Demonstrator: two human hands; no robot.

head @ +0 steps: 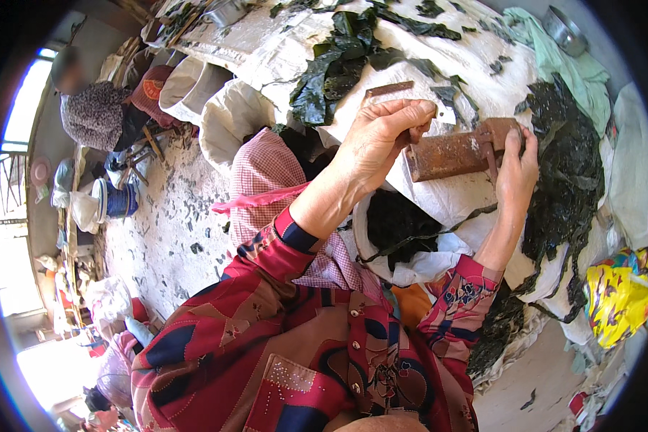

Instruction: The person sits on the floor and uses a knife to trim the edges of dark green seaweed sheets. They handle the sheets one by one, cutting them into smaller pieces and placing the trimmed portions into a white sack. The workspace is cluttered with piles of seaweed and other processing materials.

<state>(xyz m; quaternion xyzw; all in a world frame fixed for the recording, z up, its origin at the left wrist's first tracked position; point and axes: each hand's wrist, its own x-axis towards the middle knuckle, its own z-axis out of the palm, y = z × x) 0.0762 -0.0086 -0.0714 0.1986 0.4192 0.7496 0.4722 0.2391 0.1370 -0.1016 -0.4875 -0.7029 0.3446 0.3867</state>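
My left hand [391,124] is raised over the white cloth [464,202], thumb and fingers pinched together; whether something small is between them cannot be told. My right hand [515,159] grips the right end of a rusty metal block [445,156] with a crossbar, which lies on the cloth. Beyond my left hand is a narrow rusty metal bar [391,88]. Dark green, wet-looking seaweed [337,70] lies in folded sheets past my left hand. More dark seaweed [564,162] is heaped to the right of my right hand.
Nearer me, a white sack [364,237] holds dark seaweed, and a checkered pink cloth [264,167] is beside it. Open white sacks [232,116] stand to the left. A metal pot [564,31] is at the far right. Another person [89,113] sits at the far left.
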